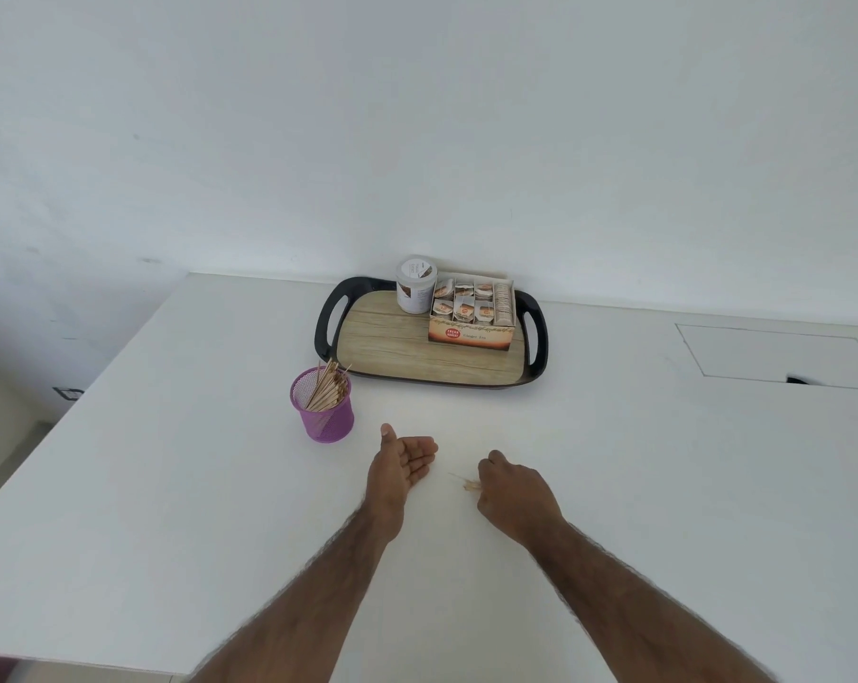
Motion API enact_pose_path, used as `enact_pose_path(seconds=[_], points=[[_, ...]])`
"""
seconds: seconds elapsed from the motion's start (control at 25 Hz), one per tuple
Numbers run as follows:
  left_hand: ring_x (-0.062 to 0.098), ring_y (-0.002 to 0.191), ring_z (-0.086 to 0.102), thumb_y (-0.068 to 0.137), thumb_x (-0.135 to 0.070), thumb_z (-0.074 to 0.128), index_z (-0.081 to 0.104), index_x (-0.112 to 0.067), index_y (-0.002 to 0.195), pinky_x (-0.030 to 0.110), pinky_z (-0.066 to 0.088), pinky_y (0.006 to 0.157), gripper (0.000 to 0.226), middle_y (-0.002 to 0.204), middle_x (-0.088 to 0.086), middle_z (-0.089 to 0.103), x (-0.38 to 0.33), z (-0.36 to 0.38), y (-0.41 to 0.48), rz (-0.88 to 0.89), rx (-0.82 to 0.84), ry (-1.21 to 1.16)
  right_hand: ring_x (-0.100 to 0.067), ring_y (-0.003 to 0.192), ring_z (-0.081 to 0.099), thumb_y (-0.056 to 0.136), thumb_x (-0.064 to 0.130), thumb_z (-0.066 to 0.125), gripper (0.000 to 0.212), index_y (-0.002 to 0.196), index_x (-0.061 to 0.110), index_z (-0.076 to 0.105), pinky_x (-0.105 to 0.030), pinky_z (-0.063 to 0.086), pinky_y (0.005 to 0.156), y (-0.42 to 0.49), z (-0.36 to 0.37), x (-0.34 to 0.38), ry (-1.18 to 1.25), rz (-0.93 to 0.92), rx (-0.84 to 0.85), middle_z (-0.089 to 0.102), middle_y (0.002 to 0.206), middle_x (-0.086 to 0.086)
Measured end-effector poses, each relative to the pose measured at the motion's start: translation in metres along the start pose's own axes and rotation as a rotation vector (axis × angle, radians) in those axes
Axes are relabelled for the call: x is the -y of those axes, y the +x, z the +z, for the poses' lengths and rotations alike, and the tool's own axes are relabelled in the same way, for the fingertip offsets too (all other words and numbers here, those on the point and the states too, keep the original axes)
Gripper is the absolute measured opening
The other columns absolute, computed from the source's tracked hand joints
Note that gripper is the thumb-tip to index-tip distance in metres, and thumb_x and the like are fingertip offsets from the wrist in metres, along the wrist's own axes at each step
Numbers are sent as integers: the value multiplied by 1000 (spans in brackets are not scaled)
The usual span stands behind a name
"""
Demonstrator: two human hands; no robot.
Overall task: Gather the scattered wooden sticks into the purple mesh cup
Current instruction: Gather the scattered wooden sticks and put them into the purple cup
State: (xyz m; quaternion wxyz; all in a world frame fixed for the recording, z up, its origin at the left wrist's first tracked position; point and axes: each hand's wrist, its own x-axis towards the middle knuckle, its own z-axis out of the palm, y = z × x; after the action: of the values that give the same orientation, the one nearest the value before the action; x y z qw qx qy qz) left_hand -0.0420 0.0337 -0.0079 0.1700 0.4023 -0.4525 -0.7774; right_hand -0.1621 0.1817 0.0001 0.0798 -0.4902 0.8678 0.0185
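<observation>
The purple mesh cup [324,412] stands upright on the white table, left of centre, with a bundle of wooden sticks [329,384] leaning inside it. My left hand [403,463] lies on its edge to the right of the cup, palm open and facing right, holding nothing. My right hand [513,492] is curled on the table a short way to the right, fingers pinched on a few thin wooden sticks [463,481] that poke out to its left. How many sticks it grips is hidden by the fingers.
A black-rimmed wooden tray [328,321] sits behind the cup, carrying a white jar [415,285] and an open tea-bag box [472,314]. A cut-out panel [771,354] lies in the table at the right. The table's left edge [91,386] runs diagonally.
</observation>
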Motion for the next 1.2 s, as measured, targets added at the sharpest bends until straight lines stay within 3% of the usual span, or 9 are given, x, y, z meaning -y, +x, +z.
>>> enact_pose_path(seconds=[0.12,0.24,0.36,0.44,0.56,0.76,0.88,1.0,1.2], points=[[25,111,71,107,-59,16,72,-5,112,33,53,95,77,108,10,78,-1,1,-2,-18,3,-20,-27,68,57,86,21,49,6,85,18,43,-33,37,57,0,4,-4,90,51,-2,54,91,-1],[26,110,71,107,-59,17,71,-5,112,34,54,93,77,107,11,79,-6,6,-4,-43,11,-63,-14,57,44,81,17,55,16,74,18,40,-25,33,47,5,-7,-7,668,344,-83,51,70,5],[26,111,71,106,-59,18,70,-6,114,35,53,97,75,110,10,78,-13,21,-8,-58,46,-77,-11,61,47,85,10,52,3,86,11,50,-23,39,52,7,-30,-1,1127,472,-100,56,75,0],[26,111,71,106,-59,20,69,-7,116,36,53,99,73,111,10,78,-21,37,-10,-42,80,-67,-8,59,45,90,12,47,7,95,9,52,-19,37,47,7,-42,11,1252,424,-33,55,79,-3],[23,109,72,107,-57,21,69,-8,116,35,55,97,69,112,10,77,-40,58,-14,-3,109,-39,-1,47,37,102,25,42,21,84,18,50,-17,31,41,7,-54,26,1332,284,29,51,68,3],[25,107,73,109,-53,21,66,-11,121,40,52,104,63,114,8,77,-58,67,-21,38,135,-29,1,50,50,100,22,59,31,70,27,62,-13,39,48,12,-74,30,1260,176,-47,57,55,16],[27,116,69,107,-57,20,64,-8,126,44,47,111,68,119,12,75,-57,66,-22,21,131,-182,-7,48,42,103,30,54,41,64,20,59,-17,35,44,17,-84,25,1413,287,-189,51,53,6],[32,122,66,106,-62,17,60,-3,132,43,49,105,78,125,17,72,-52,68,-29,-93,182,-395,-9,45,48,105,46,49,53,67,9,54,-20,43,46,25,-104,25,1636,387,-357,54,52,-4],[36,133,57,102,-68,20,58,2,136,46,44,112,86,136,25,63,-57,89,-49,-196,310,-775,-22,53,53,100,40,63,48,58,17,55,-31,49,58,32,-129,44,2115,268,-474,49,52,-6]])
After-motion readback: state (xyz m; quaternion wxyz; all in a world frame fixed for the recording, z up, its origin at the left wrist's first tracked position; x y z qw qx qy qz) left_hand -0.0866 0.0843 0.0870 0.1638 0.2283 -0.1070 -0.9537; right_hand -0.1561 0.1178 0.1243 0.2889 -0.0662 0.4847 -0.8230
